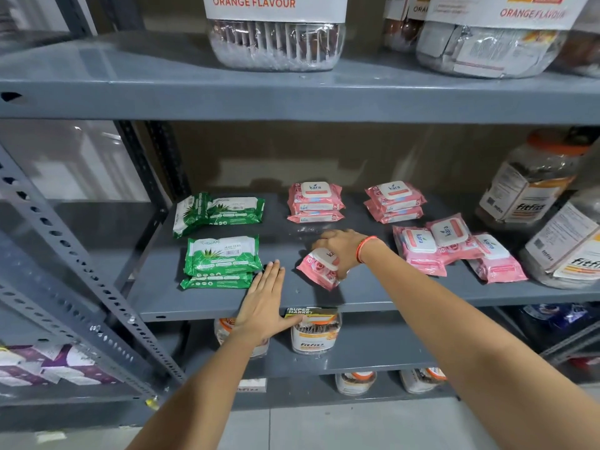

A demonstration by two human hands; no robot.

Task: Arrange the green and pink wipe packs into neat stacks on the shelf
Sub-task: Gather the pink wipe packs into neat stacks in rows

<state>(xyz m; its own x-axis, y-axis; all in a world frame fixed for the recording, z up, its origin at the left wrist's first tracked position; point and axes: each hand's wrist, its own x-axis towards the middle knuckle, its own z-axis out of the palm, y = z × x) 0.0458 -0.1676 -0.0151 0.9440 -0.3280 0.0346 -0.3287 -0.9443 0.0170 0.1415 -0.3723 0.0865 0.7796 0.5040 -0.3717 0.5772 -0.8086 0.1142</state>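
Observation:
My right hand (342, 251) grips a pink wipe pack (316, 271) tilted on the middle of the grey shelf (207, 303). My left hand (264, 300) lies flat and open at the shelf's front edge, just right of a stack of green packs (222, 261). More green packs (217, 211) lie untidily behind that stack. Two neat pink stacks stand at the back, one in the middle (315, 203) and one further right (394, 201). Three loose pink packs (451, 248) overlap on the right.
Large clear jars (532, 186) stand at the shelf's right end, close to the loose pink packs. More jars sit on the upper shelf (276, 34) and on the lower shelf (313, 332). A perforated grey upright (81, 264) runs down the left.

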